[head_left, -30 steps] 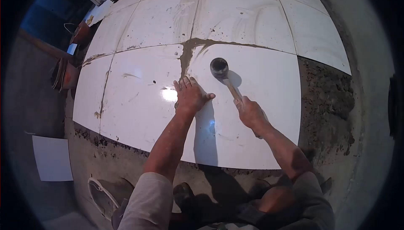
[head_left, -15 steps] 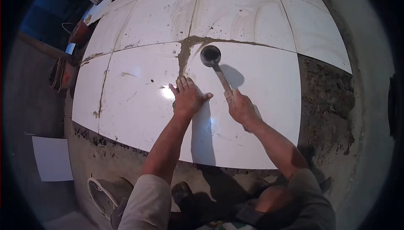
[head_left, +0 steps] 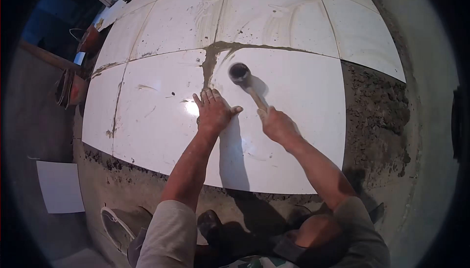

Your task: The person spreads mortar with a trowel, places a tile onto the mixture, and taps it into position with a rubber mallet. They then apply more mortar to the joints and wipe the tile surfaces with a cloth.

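My right hand (head_left: 280,127) is wrapped round the light handle of a rubber mallet (head_left: 240,73). Its dark round head hangs over the large white floor tile (head_left: 298,86), with its shadow just to the right. My left hand (head_left: 214,111) lies spread on the tiles, fingers pointing away from me and thumb out to the right. It rests across the joint between that tile and the white tile on its left (head_left: 155,106). Wet grey-brown mortar (head_left: 209,64) fills the joint beyond my fingertips and smears onto the right tile's corner.
Rough mortar bed (head_left: 374,116) lies exposed to the right of the tiles. A bucket (head_left: 120,224) stands near my left knee. Farther left are a loose white tile piece (head_left: 60,187) and reddish buckets (head_left: 78,89). More laid tiles (head_left: 274,13) stretch toward the back.
The mallet head has come down closer to the tile and nearer to me, its shadow now tighter to it. My left hand keeps its place on the tiles; the view has shifted slightly.
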The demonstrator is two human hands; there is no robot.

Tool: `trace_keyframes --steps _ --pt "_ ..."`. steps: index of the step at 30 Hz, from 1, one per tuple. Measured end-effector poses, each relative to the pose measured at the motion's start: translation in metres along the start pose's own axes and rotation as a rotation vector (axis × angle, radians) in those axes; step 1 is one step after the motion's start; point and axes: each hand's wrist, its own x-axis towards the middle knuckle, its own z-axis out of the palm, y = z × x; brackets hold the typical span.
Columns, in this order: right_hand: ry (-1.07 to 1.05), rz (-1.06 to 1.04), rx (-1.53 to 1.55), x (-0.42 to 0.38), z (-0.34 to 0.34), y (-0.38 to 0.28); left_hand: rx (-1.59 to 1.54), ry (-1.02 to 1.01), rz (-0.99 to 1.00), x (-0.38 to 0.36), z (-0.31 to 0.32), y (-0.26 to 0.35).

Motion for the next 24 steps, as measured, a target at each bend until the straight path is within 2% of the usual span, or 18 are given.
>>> trace_keyframes --steps 3,5,10,14,19,21,23,24 --pt "0.033 -0.120 0.051 -0.002 -0.003 -0.007 0.037 -0.034 0.005 -0.001 -0.003 -0.002" --pt "0.133 -0.236 0.075 -0.015 -0.004 -0.005 0.041 -0.034 0.004 0.003 -0.003 0.000" --pt "0.082 -0.225 0.092 -0.060 -0.003 0.023 -0.009 0.051 0.024 -0.001 0.001 0.000" --pt "0.076 -0.174 0.144 -0.083 -0.013 0.040 0.019 -0.032 -0.010 -0.001 -0.004 0.001" --pt "0.149 -0.076 0.408 -0.098 -0.039 0.031 0.004 -0.048 -0.012 0.001 -0.001 0.005" --pt "0.230 -0.087 0.451 -0.091 -0.021 0.035 -0.072 -0.035 0.002 0.002 -0.002 0.001" --pt "-0.074 0.215 0.521 -0.067 0.024 0.059 -0.113 -0.046 -0.027 0.004 -0.004 -0.003" --pt "0.168 -0.146 0.448 -0.054 0.052 0.079 -0.091 -0.098 -0.034 0.004 -0.013 -0.005"
